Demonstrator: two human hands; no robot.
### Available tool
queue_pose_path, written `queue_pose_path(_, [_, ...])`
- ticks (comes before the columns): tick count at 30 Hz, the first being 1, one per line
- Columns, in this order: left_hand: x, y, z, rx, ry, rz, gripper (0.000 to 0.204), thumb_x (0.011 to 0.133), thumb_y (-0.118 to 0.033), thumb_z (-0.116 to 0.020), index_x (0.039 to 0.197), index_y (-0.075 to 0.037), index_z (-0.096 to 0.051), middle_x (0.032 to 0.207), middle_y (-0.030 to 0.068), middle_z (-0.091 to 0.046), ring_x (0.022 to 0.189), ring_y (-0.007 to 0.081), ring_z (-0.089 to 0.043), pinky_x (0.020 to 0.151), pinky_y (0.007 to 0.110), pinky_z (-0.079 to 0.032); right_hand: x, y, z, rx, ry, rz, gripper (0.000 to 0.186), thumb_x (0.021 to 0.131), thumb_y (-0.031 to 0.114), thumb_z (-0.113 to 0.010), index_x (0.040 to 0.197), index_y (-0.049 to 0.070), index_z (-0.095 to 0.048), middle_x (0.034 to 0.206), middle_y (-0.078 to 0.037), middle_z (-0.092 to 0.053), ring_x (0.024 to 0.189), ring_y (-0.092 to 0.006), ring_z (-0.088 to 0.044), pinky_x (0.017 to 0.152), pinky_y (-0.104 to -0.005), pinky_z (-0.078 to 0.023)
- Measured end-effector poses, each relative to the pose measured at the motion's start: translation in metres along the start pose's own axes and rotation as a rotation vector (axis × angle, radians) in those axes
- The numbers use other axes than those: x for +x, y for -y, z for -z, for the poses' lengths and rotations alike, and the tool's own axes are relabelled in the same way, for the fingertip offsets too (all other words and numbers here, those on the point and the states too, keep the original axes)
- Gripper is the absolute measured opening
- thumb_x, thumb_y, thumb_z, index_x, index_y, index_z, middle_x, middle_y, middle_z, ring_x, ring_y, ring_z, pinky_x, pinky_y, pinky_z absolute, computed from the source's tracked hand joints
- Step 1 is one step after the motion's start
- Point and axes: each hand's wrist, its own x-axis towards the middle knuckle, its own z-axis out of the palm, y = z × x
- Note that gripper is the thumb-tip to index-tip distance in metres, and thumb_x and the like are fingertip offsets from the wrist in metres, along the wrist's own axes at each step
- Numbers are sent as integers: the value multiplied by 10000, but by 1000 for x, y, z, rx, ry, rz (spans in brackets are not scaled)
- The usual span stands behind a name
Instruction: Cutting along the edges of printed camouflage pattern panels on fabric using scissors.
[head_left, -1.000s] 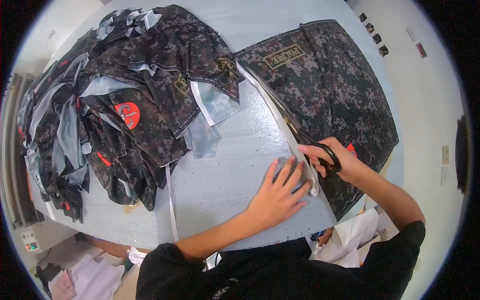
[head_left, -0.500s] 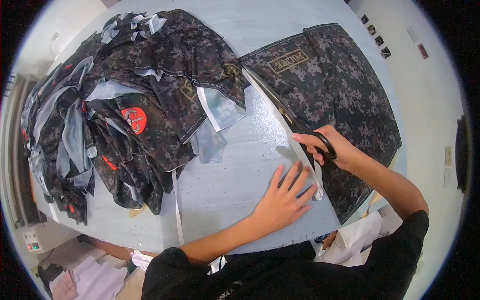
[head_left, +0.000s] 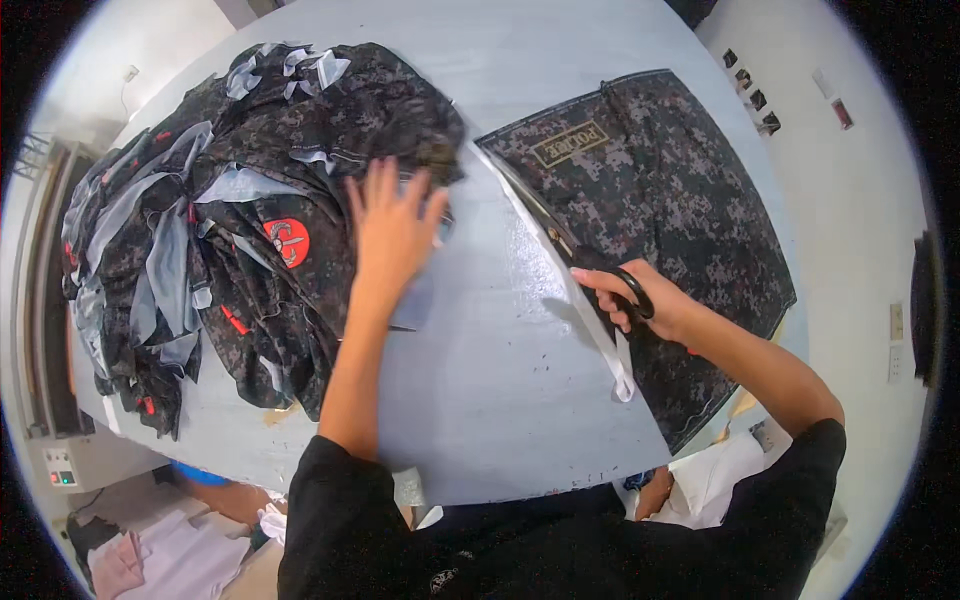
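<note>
Camouflage panel [head_left: 685, 200]: in the head view, it lies spread on the tabletop [head_left: 480, 425], on the person's right, a gap of surface between most of it and the garment pile [head_left: 265, 205]; laid flat, it seems, so that its left edge stays open to the scissors [head_left: 588, 257]
Panel's long axis: runs from the far side toward the person, slanting rightward as it comes nearer; the bordered patch [head_left: 570, 145] sits near the far left corner, its length roughly in line with the far edge
White strip [head_left: 604, 338]: narrow, beside the panel's left edge, its near end curled; whether it joins the cloth at the far end I cannot tell
Scissors' direction: handles toward the person, blades pointing away and leftward; long axis along that left edge, between strip and cloth, probably so that the blades follow the line; how wide they stand apart cannot be made out
Right hand [head_left: 655, 303]: fingers closed round the black handles, likely to keep the blades steady and low
Left hand [head_left: 392, 240]: fingers spread wide over the right side of the pile, blurred; no grip on anything shows; whether it touches the cloth I cannot tell
Pile: heaped and crumpled, pale undersides turned out in places, a red emblem [head_left: 287, 243] facing up; set to the left, seemingly to leave room around the panel
</note>
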Motion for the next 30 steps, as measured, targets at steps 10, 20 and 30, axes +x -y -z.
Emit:
queue_pose_path(10, [-2,24,-13,-56,-79,152,488,881,-386,-662,1244,-62,-625,1362,261,-503,1317,428,-414,1075,577,-343,22,7,-15,8,11,-49,484,832,508,-753,632,120,-546,578,15,-491,471,-91,-483,444,-251,-369])
queue_pose_path(20, [-18,40,-11,-129,-108,167,475,884,-393,-662,1243,-83,-632,1367,243,-506,1312,414,-427,1090,586,-316,20,9,-45,-85,-41,26,487,861,487,-734,623,123,-514,579,17,-477,459,-89,-459,431,-243,-336])
queue_pose_path(30, [-19,30,12,-135,-162,107,460,856,-303,-684,1245,-67,-613,1363,260,-484,1316,427,-406,1068,609,-327,-29,-23,-52,94,71,5,539,860,587,-685,644,119,-530,583,17,-474,476,-113,-455,478,-251,-360])
